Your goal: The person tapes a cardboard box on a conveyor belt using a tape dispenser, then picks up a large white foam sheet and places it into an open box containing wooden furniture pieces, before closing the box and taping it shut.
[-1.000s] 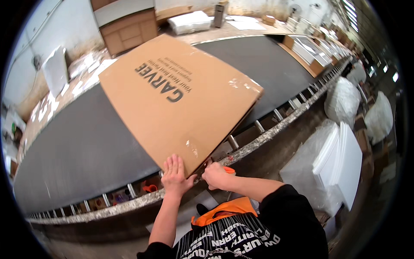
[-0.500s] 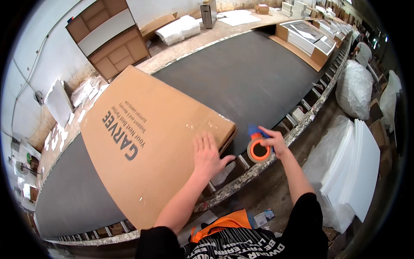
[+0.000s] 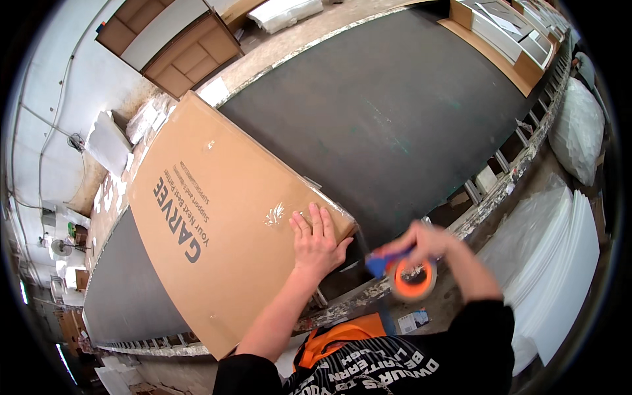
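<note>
Left hand (image 3: 317, 242) laid flat, open, on cardboard box (image 3: 217, 224) corner, tape dispenser (image 3: 409, 276) gripped by right hand (image 3: 424, 242), blurred

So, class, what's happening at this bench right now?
A person is taping up a flat cardboard box that lies on a dark belt. The left hand presses flat on the box's near corner. The right hand holds an orange tape dispenser just off that corner, blurred in motion.
</note>
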`<action>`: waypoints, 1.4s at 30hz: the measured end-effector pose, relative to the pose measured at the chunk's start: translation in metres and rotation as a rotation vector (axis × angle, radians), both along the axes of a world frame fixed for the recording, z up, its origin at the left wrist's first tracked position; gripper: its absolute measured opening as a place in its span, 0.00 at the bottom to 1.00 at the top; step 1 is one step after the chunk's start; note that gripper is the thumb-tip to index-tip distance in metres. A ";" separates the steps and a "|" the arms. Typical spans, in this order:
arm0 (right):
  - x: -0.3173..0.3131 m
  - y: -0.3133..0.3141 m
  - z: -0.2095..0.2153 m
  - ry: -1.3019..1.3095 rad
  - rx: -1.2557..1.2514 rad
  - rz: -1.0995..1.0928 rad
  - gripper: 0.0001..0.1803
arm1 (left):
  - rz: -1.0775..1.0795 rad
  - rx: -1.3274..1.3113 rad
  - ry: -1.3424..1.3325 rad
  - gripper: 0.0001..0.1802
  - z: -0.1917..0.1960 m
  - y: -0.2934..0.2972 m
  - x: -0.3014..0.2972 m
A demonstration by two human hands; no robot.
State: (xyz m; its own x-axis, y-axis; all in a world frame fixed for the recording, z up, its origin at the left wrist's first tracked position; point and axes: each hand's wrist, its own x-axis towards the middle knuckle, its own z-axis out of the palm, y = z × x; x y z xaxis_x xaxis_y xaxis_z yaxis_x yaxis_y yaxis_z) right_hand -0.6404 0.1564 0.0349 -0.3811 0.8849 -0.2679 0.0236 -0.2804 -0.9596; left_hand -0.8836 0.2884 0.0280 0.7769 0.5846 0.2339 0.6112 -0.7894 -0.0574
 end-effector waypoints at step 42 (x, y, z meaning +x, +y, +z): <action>-0.773 -0.028 -0.071 -0.547 -0.006 -1.030 0.35 | -1.540 -0.134 0.417 0.13 0.022 0.013 -0.430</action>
State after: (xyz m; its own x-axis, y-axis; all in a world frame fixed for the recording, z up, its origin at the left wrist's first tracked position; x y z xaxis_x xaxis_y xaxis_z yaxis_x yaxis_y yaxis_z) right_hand -1.4133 0.1282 -0.0362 0.6843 0.7068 -0.1793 0.1923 -0.4122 -0.8906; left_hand -1.3133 0.3009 0.0498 0.6111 -0.7821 -0.1218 -0.7751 -0.6225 0.1085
